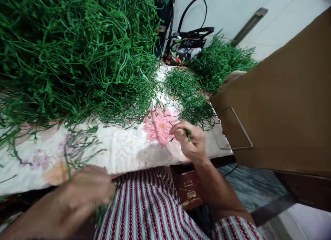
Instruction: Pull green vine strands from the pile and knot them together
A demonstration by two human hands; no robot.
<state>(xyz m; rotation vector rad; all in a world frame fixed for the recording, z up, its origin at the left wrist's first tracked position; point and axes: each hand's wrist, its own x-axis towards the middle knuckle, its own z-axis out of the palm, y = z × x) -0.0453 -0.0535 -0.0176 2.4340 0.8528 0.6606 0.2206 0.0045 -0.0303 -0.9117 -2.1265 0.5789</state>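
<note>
My right hand is closed over the flowered cloth, thumb against curled forefinger, with a short piece of green stem showing between the fingers. At the lower left, motion smears my left hand. It is closed round a bunch of thin green stems, which stick out below it and above it. Loose stems lie on the cloth just beyond that hand. A large heap of green branching stems, plastic-looking, covers the far left. Smaller tangled stems lie beyond my right hand.
A white cloth with pink flowers covers the table. At the right stands a big brown cardboard box with a bent wire frame against it. Behind are a flowered handbag and another green pile by the tiled wall.
</note>
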